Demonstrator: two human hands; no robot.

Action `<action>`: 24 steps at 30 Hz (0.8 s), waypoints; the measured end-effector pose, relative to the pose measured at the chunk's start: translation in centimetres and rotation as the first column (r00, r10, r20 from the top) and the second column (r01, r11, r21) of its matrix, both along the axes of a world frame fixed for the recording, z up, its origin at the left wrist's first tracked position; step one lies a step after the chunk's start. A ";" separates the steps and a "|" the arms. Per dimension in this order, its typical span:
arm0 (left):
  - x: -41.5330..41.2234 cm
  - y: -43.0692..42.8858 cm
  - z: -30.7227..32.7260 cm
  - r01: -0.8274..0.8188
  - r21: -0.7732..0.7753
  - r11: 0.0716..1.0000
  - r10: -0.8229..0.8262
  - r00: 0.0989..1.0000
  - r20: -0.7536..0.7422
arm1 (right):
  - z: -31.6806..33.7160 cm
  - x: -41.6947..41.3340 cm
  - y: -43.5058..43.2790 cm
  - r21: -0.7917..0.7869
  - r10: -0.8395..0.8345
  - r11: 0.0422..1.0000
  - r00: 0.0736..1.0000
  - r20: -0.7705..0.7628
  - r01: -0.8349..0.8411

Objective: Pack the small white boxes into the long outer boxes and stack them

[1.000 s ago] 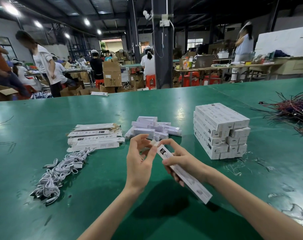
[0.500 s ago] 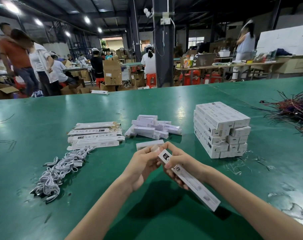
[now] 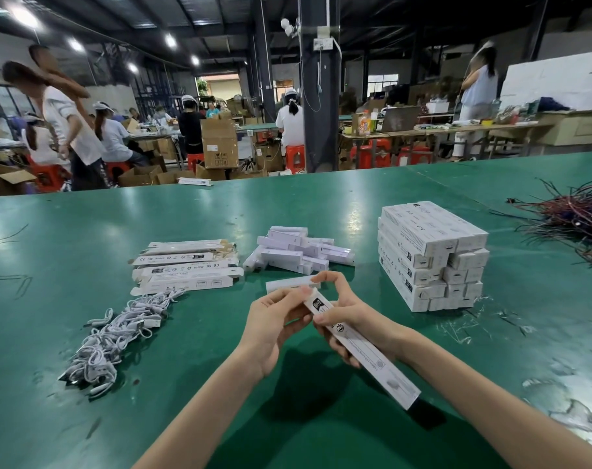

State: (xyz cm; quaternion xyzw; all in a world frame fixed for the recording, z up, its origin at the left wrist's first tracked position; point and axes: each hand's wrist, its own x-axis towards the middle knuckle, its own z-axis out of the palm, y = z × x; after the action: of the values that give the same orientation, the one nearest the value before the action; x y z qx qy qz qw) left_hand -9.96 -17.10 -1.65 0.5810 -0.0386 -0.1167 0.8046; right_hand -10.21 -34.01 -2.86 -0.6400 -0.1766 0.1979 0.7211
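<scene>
I'm looking down at a green table (image 3: 85,333) with both hands working together at its middle. My right hand (image 3: 355,319) is curling around the upper end of a long outer box (image 3: 365,353), thumb and fingers closed on it, and the box is slanting down toward my right forearm. A black logo panel is showing near its top and a round emblem just below; a line of small print is running along its side, too fine for me to read. My left hand (image 3: 274,319) is pinching at the box's top end, fingertips closed against it, though I cannot tell whether it is gripping a flap or a small box.

One small white box (image 3: 288,285) is lying on the table just beyond my fingers. Behind it a loose pile of small white boxes (image 3: 298,252) is sitting. To the left, flat unfolded outer boxes (image 3: 186,265) are lying in a row; I'm making out "CE" and "RoHS" marks on them. Below those, a tangle of white cables (image 3: 115,336) is spreading. To the right, a stack of packed boxes (image 3: 430,255) is standing, well apart from my hands, its print unreadable. A heap of dark wires (image 3: 572,218) is lying at the far right.
</scene>
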 end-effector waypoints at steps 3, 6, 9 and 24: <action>-0.2 -0.1 -0.1 -0.032 0.051 0.998 0.029 0.998 0.063 | 0.1 -0.1 0.0 -0.024 0.022 0.999 1.000 0.005 -0.022; -0.4 -0.2 0.1 -0.062 0.078 0.995 0.052 0.991 0.125 | 0.4 -0.3 0.0 -0.023 0.043 0.999 0.999 0.009 -0.043; -0.5 -0.2 0.2 -0.085 0.087 0.993 0.072 0.987 0.142 | 0.4 -0.5 0.1 -0.030 0.051 0.998 0.999 0.012 -0.050; -0.2 0.2 0.4 -0.046 0.150 0.988 0.027 0.992 0.121 | 0.4 -0.4 -0.1 -0.046 0.085 0.995 0.995 -0.059 -0.088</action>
State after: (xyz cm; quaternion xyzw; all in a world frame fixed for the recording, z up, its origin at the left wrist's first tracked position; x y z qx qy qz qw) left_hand -10.20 -16.88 -1.23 0.6475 -0.0667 -0.0699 0.7559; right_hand -10.58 -34.08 -2.47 -0.6432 -0.1788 0.2513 0.7009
